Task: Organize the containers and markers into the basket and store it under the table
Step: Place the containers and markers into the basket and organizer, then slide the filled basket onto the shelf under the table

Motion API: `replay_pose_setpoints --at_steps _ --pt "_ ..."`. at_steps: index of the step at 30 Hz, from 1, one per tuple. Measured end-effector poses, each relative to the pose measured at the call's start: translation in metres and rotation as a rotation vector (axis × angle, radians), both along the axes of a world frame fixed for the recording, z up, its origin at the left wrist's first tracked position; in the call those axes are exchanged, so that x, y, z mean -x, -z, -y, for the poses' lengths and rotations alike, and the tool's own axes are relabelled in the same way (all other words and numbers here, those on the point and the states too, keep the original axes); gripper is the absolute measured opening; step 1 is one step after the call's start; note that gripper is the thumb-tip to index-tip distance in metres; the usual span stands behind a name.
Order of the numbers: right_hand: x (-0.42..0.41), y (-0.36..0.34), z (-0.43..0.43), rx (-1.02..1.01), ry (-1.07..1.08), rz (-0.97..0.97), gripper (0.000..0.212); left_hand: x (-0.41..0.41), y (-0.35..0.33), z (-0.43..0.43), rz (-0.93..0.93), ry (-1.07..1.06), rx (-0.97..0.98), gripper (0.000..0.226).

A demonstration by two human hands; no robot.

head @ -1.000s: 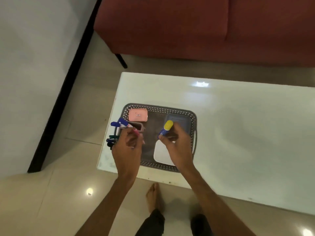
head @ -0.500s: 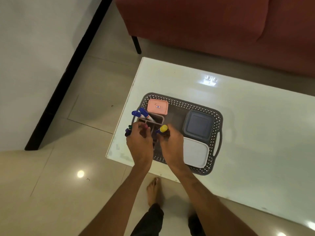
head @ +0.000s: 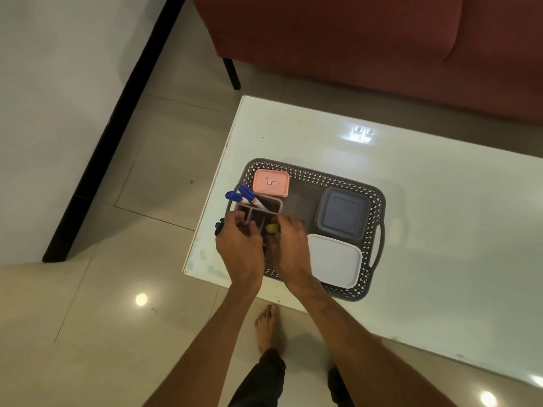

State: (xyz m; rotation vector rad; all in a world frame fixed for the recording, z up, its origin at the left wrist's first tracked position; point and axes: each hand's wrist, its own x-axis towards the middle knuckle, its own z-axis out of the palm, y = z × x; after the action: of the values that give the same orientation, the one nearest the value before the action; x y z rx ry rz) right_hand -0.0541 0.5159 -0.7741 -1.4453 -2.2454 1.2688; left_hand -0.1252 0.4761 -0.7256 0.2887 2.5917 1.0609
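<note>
Gripping the yellow-capped marker (head: 272, 228) in your right hand (head: 289, 245), lower it upright into the grey divided plastic holder (head: 261, 208); your left hand (head: 239, 248) curls closed beside it, contents unclear.

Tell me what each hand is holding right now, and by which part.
The right hand grips a yellow-capped marker by its barrel below the cap. The left hand is curled, but its hold cannot be told.

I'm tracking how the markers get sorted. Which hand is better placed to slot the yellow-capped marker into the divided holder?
Right. The right hand already grips the yellow-capped marker just over the divided holder; the left hand is occupied with other markers at the basket's left edge.
</note>
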Motion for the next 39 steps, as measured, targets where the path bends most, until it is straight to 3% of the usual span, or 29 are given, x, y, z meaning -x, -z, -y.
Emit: replay_pose_setpoints --at_steps 9,14,19,22,25,31,34,39 --pt "-0.043 -0.047 -0.012 -0.106 0.090 -0.031 0.036 -0.006 -0.037 0.033 -0.064 0.158 -0.048 0.026" --pt "-0.080 -0.070 -0.027 -0.098 0.280 -0.164 0.024 0.013 -0.061 0.045 -0.122 0.199 -0.170 0.023" --pt "-0.122 -0.055 -0.038 -0.163 0.530 -0.119 0.027 0.064 -0.057 0.044 -0.135 0.137 -0.266 0.019" --pt "-0.138 -0.033 -0.042 -0.109 0.663 -0.077 0.033 0.094 -0.032 0.037 0.025 0.169 -0.245 0.024" --pt "-0.149 -0.012 -0.041 0.006 0.766 -0.167 0.040 0.118 -0.001 0.026 0.370 0.195 -0.237 0.034" --pt "-0.153 0.022 -0.045 0.294 0.741 -0.357 0.041 0.129 0.055 0.007 0.881 0.175 -0.241 0.047" --pt "-0.151 0.028 -0.047 0.341 0.729 -0.408 0.044 0.114 0.069 0.010 1.011 0.172 -0.289 0.050" --pt "-0.152 0.017 -0.043 0.356 0.697 -0.422 0.042 0.107 0.066 0.022 1.069 0.169 -0.347 0.059"
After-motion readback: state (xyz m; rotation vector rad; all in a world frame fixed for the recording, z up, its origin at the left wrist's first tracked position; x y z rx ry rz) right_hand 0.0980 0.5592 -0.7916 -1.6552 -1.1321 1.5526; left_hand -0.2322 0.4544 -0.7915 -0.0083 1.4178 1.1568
